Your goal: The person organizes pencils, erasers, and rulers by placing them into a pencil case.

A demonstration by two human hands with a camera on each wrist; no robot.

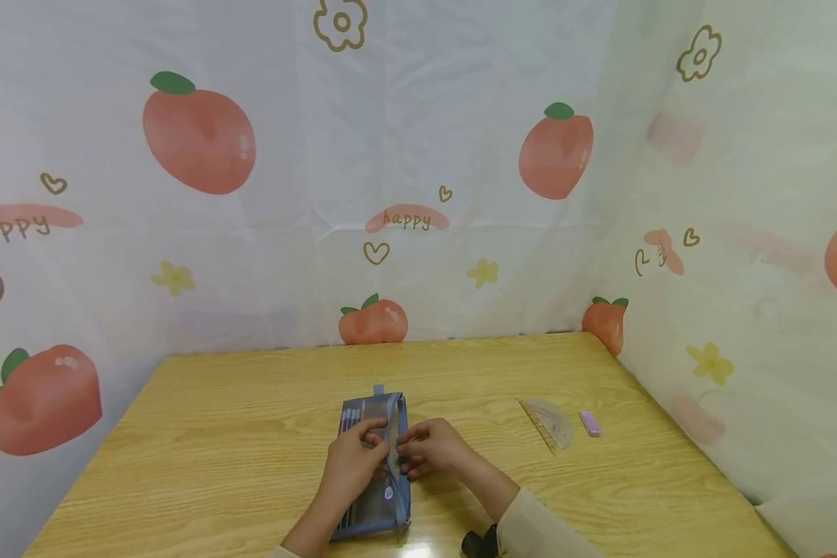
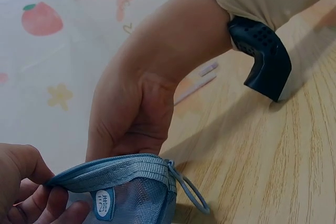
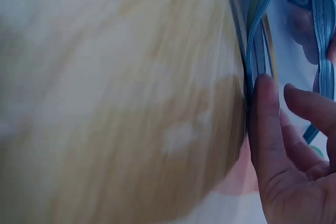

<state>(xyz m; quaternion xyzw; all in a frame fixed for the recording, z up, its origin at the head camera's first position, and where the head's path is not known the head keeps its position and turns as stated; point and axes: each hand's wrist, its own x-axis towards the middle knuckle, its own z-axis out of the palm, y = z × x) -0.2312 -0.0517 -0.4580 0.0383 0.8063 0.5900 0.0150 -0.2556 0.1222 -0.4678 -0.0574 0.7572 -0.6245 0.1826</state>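
A blue mesh pencil case (image 1: 375, 508) lies on the table with its zipper open along the right side. My left hand (image 1: 349, 463) pinches the left edge of the opening between thumb and fingers, as the left wrist view shows by the small round label (image 2: 103, 203). On the opposite edge, my right hand (image 1: 438, 447) has its fingertips in the opening. In the right wrist view its index finger (image 3: 266, 124) lies straight against the zipper edge, the thumb held apart. Something thin with a yellowish edge shows inside the case; its kind is unclear. Pen-like sticks show through the mesh at left.
To the right lie a clear protractor (image 1: 556, 421) with a straight yellowish scale and a purple eraser (image 1: 590, 423). A black device (image 1: 481, 542) sits at my right wrist. Fruit-patterned sheets (image 1: 418, 155) hang behind and beside the wooden table (image 1: 237, 442).
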